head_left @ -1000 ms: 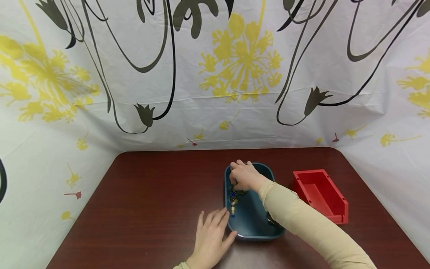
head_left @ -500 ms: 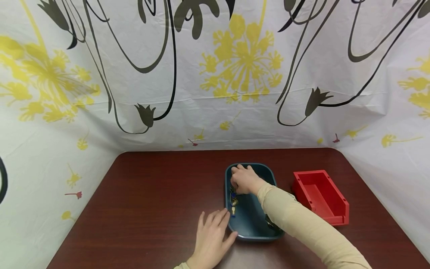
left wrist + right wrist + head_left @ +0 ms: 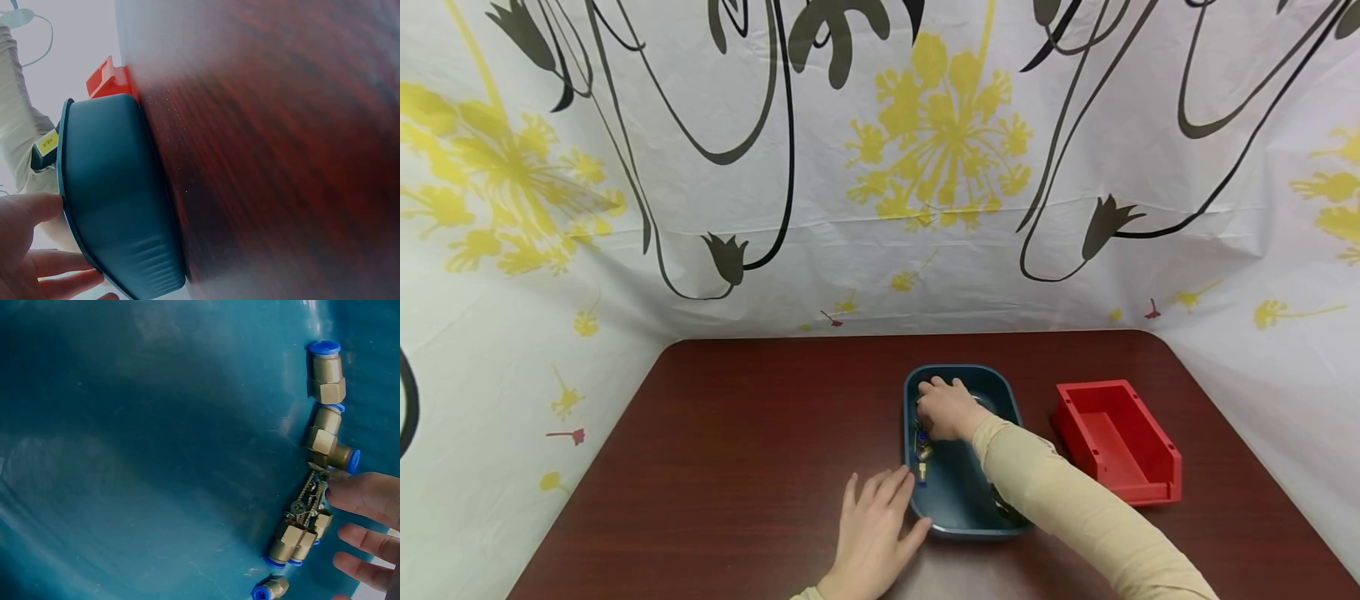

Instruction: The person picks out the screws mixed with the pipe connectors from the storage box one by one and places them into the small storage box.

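Note:
A dark blue plastic bin (image 3: 958, 500) sits on the table. Brass push-in fittings (image 3: 328, 374) with blue collars lie in a row along its side wall, with several small screws (image 3: 306, 503) among them. Inside the bin, my right hand (image 3: 949, 408) reaches down over this row. Its thumb (image 3: 365, 494) is right at the screws, and the loosely bent fingers (image 3: 369, 550) stay apart from it with nothing between them. My left hand (image 3: 872, 533) touches the bin's near left corner, fingers straight and spread; the left wrist view shows its thumb (image 3: 40, 206) on the rim.
To the right of the blue bin stands a red open-front bin (image 3: 1120, 442). More dark small parts (image 3: 1003, 504) lie in the blue bin's near right, partly hidden by the right sleeve (image 3: 1060, 492). A patterned cloth (image 3: 880, 283) hangs behind the brown table (image 3: 760, 450).
My right hand has slid a little nearer along the bin's left side, over the row of fittings. The left hand stays at the corner.

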The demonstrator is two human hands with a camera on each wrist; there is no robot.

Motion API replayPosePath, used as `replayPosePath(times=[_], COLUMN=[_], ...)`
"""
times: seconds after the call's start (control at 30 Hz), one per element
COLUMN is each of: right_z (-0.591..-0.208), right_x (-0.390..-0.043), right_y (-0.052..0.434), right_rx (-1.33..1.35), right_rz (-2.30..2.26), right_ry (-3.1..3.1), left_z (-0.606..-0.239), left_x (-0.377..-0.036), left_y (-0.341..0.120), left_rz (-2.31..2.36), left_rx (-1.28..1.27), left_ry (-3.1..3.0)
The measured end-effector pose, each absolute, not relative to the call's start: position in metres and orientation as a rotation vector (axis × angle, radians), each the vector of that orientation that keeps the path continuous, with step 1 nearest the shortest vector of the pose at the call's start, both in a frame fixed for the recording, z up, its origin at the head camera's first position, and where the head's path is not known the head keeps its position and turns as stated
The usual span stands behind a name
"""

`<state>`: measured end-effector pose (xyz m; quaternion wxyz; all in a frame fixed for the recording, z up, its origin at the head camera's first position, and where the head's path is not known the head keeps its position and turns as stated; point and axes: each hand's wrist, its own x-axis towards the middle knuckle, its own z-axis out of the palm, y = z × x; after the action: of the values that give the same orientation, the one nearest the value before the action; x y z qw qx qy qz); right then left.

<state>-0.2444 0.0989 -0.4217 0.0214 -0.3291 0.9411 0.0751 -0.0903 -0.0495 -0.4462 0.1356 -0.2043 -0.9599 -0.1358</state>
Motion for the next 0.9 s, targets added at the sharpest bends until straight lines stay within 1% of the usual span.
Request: replayPosePath(times=[0.2,0.33,0.4,0.57,0.6,0.9], right_z=[-0.427,-0.431,-0.439,-0.439,-0.433,-0.434], right_x=[-0.247,-0.248,-0.252,-0.251,-0.247,-0.247], right_y=[0.1,0.102,0.105,0.104,0.101,0.098], right_rx=[-0.998,-0.992,-1.021,-1.004,-0.968,-0.941], right_rz=[0.25,0.172,0.129,0.12,0.135,0.207], right_ry=[2.92,2.914,2.923,2.927,2.916,2.922], left_z=[-0.445,-0.445,-0.445,-0.446,-0.446,-0.446], left_x=[-0.09,-0.091,-0.091,-0.091,-0.091,-0.092], left_y=[-0.049,-0.05,-0.05,-0.05,-0.05,-0.05], left_rz=[-0.406,-0.407,-0.405,-0.405,-0.406,-0.415], left_rx=[-0.589,-0.588,-0.588,-0.585,-0.585,-0.59], left_ry=[-2.803,-2.816,-2.82,-2.826,-2.827,-2.834])
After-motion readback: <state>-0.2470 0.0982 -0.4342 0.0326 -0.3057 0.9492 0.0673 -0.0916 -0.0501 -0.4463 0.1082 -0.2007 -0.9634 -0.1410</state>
